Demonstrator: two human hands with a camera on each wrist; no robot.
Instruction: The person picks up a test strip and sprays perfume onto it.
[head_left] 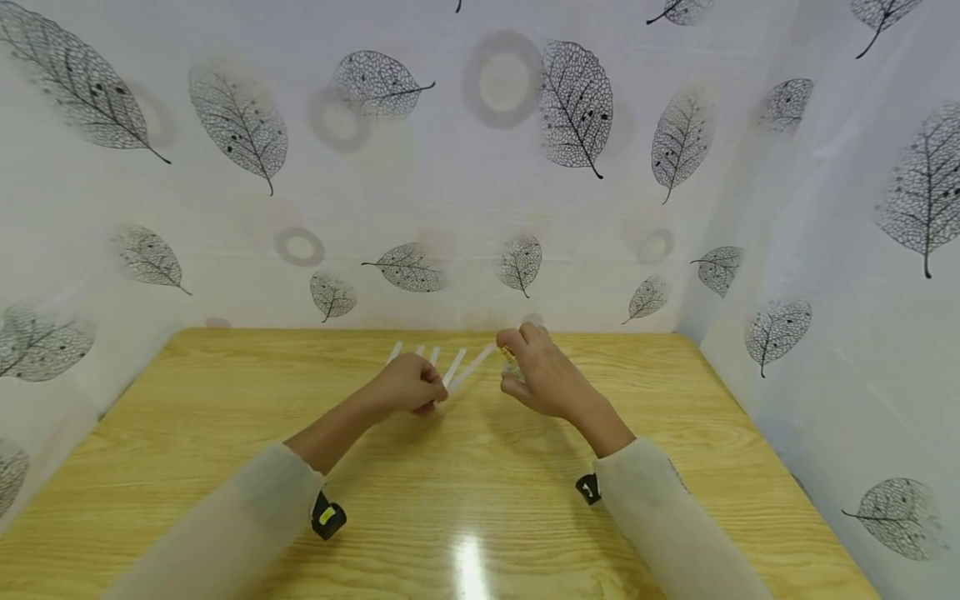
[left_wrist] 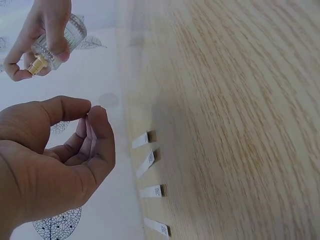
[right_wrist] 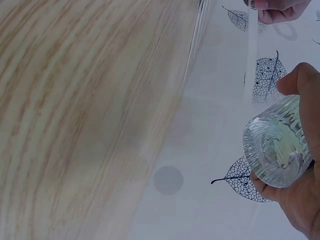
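My left hand (head_left: 411, 383) pinches the end of a white paper test strip (head_left: 472, 367) between thumb and forefinger. In the right wrist view that strip (right_wrist: 252, 55) stretches out from the fingertips toward the bottle. My right hand (head_left: 543, 373) grips a clear ribbed-glass perfume bottle (right_wrist: 277, 142) above the table. Its gold spray nozzle (left_wrist: 37, 65) shows in the left wrist view, with a fingertip right at it. The nozzle faces the strip's far end, close by in the head view. Several more white strips (left_wrist: 151, 192) with small printed marks lie side by side near the table's back edge.
The wood-grain table (head_left: 480, 475) ends at a white curtain (head_left: 450, 192) printed with dark leaves, which hangs behind it and along the sides. Black wrist cameras (head_left: 327, 517) sit below both light sleeves (head_left: 660, 500).
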